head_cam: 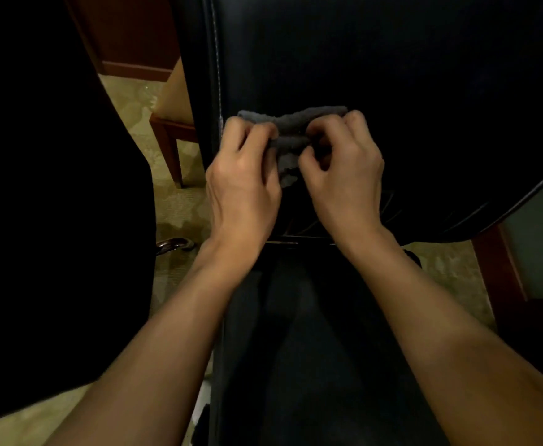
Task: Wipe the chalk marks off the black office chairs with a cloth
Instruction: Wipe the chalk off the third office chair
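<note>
Cloth (291, 136) partly hidden by fingers; chair (392, 75) cut by top, right edges; left side too dark to tell; chalk marks indiscernible.

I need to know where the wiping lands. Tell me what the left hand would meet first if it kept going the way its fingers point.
The left hand already pinches the grey cloth. Straight on lies the black chair back, near its stitched left seam. The gap between cloth and chair cannot be judged from this one view.
</note>
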`<state>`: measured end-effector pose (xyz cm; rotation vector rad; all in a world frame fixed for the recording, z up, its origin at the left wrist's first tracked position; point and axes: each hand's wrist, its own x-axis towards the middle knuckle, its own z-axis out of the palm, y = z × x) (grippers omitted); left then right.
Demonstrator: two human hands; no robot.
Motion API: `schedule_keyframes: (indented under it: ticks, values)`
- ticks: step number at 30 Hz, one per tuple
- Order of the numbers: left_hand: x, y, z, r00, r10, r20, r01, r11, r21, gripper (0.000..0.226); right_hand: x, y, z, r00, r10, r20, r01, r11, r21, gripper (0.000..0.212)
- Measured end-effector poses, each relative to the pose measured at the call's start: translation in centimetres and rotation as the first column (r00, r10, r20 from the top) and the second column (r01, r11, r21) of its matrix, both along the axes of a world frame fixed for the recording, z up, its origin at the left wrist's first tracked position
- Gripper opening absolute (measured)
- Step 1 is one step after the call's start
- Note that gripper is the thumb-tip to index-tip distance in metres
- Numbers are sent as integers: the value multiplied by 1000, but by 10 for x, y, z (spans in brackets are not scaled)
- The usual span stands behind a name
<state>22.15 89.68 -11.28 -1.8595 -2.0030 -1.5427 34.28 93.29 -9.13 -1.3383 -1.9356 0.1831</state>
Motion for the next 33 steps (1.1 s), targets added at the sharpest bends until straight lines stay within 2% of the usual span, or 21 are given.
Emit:
schedule_keyframes:
  ticks: [6, 11, 17, 24, 27, 30, 33]
  values:
    - [-9, 5, -9, 998, -68, -4, 68, 998, 5, 18, -2, 8, -14, 1000, -24, 19, 22, 995, 100, 19]
    - [-11, 14, -13, 988, -93, -120, 102, 993, 64, 15, 0, 15, -23, 998, -48, -26, 52, 982, 182, 18]
    - [-13, 18, -23, 985, -68, -161, 99, 976, 193, 17, 3, 19, -33, 998, -55, -18, 57, 951, 305, 23]
    - [-6, 14, -39, 984, -36, -176, 78, 968, 240, 15, 9, 11, -43, 999, -45, 10, 39, 948, 315, 19]
    - [-6, 6, -53, 971, -15, -238, 81, 959, 270, 18, 5, 5, -51, 997, -48, 62, 22, 929, 370, 18]
    - [-2, -4, -84, 958, 34, -285, 34, 972, 231, 26, 3, -2, -84, 996, -38, 77, 3, 911, 412, 21]
    - [3, -24, -129, 955, 17, -296, 21, 992, 124, 31, 8, -16, -129, 993, 14, 115, -53, 938, 342, 25]
